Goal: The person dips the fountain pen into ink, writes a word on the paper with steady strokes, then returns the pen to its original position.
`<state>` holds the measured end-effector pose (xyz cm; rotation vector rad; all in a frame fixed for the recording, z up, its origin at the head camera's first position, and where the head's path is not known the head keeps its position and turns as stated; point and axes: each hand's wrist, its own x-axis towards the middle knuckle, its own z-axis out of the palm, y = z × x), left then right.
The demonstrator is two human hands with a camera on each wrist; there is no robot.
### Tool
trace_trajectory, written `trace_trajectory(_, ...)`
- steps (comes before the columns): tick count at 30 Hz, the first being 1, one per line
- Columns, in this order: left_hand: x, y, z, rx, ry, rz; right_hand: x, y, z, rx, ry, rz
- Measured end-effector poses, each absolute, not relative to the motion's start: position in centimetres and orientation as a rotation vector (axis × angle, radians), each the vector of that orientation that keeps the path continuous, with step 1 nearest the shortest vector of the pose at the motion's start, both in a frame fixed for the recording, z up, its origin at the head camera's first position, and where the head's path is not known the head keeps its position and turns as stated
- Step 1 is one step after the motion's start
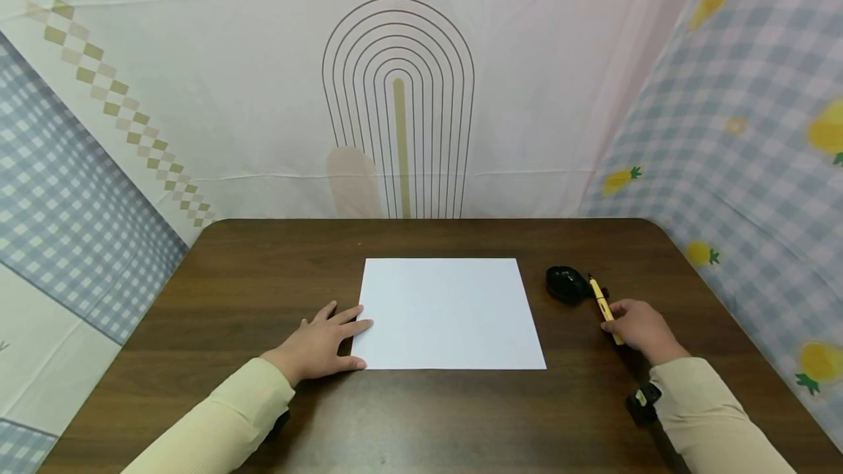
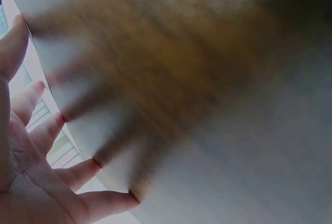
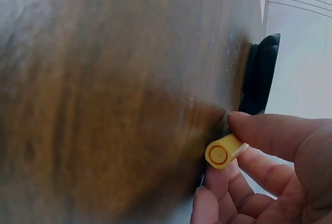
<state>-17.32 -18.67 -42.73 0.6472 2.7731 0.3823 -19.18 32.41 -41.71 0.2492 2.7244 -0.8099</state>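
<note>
A blank white sheet of paper (image 1: 448,313) lies flat on the table. My left hand (image 1: 326,346) rests at its left edge with the fingers spread; a fingertip and the thumb reach onto the sheet's margin. In the left wrist view the spread left hand (image 2: 36,167) holds nothing. To the right of the paper, my right hand (image 1: 642,328) pinches a yellow pen (image 1: 601,302) between thumb and fingers, its dark tip pointing away from me. The right wrist view shows the pen's round yellow end (image 3: 218,155). Next to the pen sits a glossy black oval object (image 1: 566,284), its kind unclear.
The dark brown wooden table (image 1: 276,254) has rounded far corners. Behind it hangs a pale cloth (image 1: 527,93) with arch lines. A blue checked cloth (image 1: 724,130) with yellow fruit prints borders the right side. A small black device (image 1: 642,402) sits at the right wrist.
</note>
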Motion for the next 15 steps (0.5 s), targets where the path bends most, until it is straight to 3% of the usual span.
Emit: trace_trajectory(15, -17.27, -18.64, -42.71, 0.634, 2.767, 0.398, -19.01, 32.57, -41.92, 0.254, 2.744, -0.833)
